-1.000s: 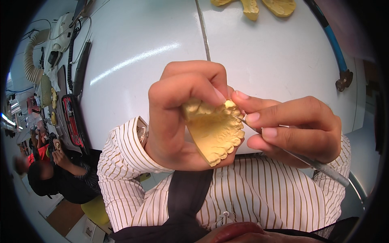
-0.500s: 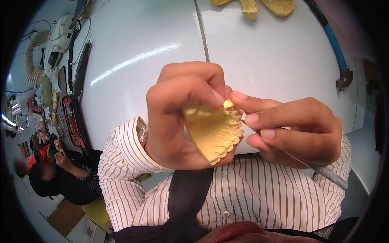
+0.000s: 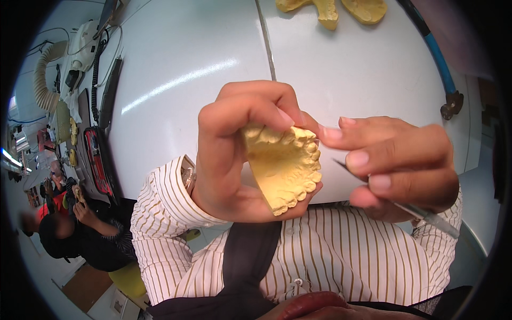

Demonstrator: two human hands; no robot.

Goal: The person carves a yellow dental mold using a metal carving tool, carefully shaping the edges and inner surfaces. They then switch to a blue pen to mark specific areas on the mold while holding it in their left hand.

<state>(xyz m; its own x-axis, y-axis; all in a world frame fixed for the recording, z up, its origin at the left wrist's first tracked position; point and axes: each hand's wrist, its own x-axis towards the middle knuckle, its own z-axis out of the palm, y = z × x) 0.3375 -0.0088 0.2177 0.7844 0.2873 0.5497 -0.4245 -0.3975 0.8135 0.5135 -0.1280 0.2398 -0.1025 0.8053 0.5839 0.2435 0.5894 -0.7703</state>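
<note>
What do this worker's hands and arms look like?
The left hand and right hand are bare: no gloves or rings show. Both arms wear long whitish sleeves with thin brown stripes. A shiny band, maybe a watch or bracelet, shows at the left cuff.

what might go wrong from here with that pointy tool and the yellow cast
The metal tool in the right hand has its thin tip angled toward the yellow dental cast, so a slip could nick the left hand gripping it. Pressing too hard might chip the cast's small raised teeth. It is also held up near the edge of the table, so a loosened grip could drop it.
</note>
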